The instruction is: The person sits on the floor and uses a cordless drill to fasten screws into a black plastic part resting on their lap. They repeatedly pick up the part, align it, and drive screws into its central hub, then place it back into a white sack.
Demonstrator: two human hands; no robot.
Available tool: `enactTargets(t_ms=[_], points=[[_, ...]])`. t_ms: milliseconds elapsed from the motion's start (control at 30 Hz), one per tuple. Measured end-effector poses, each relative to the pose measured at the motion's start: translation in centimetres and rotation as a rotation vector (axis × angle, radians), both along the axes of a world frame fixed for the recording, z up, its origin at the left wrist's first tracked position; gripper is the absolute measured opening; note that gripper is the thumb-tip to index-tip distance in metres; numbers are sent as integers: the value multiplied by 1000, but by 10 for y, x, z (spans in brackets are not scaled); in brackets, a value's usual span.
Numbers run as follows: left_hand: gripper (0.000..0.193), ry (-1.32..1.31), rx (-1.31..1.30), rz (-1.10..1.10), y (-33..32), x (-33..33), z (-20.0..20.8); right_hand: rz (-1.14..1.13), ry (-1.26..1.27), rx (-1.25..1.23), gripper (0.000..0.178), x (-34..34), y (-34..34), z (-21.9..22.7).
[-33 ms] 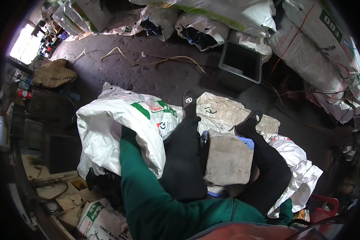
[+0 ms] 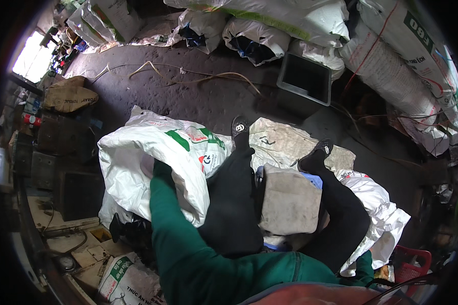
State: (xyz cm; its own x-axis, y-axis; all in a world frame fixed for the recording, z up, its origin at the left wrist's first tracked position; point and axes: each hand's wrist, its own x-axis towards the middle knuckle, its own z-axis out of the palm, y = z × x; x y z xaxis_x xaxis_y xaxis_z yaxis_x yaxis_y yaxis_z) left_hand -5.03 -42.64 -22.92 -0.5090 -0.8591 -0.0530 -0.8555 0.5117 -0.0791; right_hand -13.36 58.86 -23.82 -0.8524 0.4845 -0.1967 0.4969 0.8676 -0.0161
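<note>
A large white woven sack with green and red print lies to my left, its mouth open toward me. My left arm, in a green sleeve, reaches into that mouth. Of my left hand only a pale patch shows inside, and its fingers are hidden. On the right, the other green sleeve ends beside a second white sack, crumpled at its near end. My right hand is hidden there. Between my legs sits a block-like thing topped with a grey-beige cloth, with blue showing at its edges.
A flattened beige sack lies under my feet. Beyond stands a clear plastic bin, near stacked white sacks. A pale cable crosses the dark floor. A red basket stands at lower right, a brown paper bag at left.
My left forearm has shifted slightly left inside the sack's mouth, and a pale patch of the hand now shows. The sack's near rim has moved a little. The right sleeve looks unmoved.
</note>
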Motion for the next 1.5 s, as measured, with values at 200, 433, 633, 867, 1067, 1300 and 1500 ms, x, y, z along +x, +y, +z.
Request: enactTargets(t_ms=[200,433,633,867,1067,1300,1500], points=[[16,527,-151,-223,34,45,128,94,30,-21,36,-6,20,-8],[18,1220,419,-450,185,134,316,368,161,16,38,-28,14,-8],[19,963,346,-1161,325,20,257,183,344,-140,44,13,-54,115],[26,-16,195,-1531,469,-46,87,140,622,-912,26,41,-156,212],[42,-379,524,-1372,491,-13,37,239,115,-1450,33,15,-315,124],[32,-135,996,-1051,340,115,189,63,-182,-1449,38,10,-392,25],[68,-112,664,-1038,364,188,184,273,194,-1329,31,9,-406,36]])
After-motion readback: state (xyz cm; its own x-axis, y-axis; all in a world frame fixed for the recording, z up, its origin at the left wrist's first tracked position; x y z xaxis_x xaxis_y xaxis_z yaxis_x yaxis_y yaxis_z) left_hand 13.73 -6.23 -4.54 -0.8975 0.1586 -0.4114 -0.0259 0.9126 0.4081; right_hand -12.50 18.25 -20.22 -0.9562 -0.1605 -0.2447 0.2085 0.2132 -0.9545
